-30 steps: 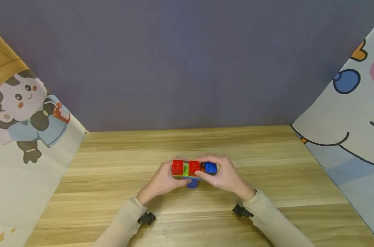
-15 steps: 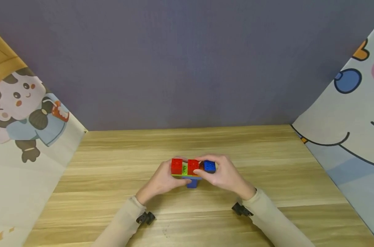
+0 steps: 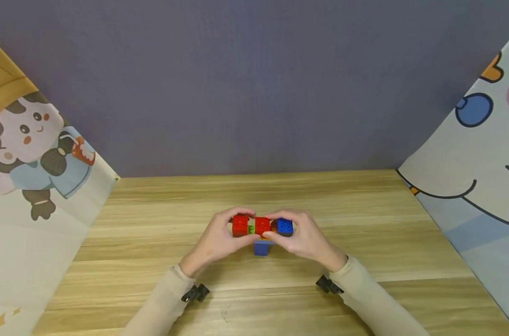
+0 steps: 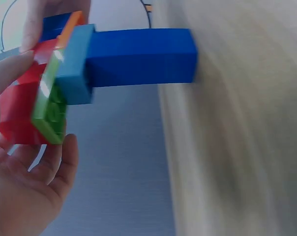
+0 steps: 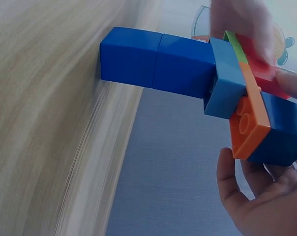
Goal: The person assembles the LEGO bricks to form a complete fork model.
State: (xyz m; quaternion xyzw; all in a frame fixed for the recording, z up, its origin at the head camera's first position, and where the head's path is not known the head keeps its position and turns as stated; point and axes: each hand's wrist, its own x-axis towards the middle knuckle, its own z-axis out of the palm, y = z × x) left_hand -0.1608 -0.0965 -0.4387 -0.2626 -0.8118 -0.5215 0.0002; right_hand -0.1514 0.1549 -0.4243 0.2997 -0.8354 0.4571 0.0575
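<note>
A T-shaped structure of toy building blocks stands upright on the table between both hands. Its column is two dark blue blocks (image 5: 156,60), topped by a lighter blue block (image 4: 75,69). Above that lie a green plate (image 4: 49,101) and an orange plate (image 5: 254,105). A left red block (image 3: 239,226), a middle red block (image 3: 262,225) and a dark blue block (image 3: 285,227) form the top. My left hand (image 3: 218,238) curls round the left red block, thumb in front, fingers behind. Thumb and fingers of my right hand (image 3: 307,237) pinch the middle red block, curving round the blue one.
The wood-grain table (image 3: 153,219) ends at a grey back wall (image 3: 254,88). White side panels with cartoon prints (image 3: 36,140) stand left and right. Small black devices (image 3: 195,293) sit on the sleeves.
My left hand has shifted up: its thumb has gone from below the green plate to in front of the red blocks. My right hand keeps its grip nearly unmoved.
</note>
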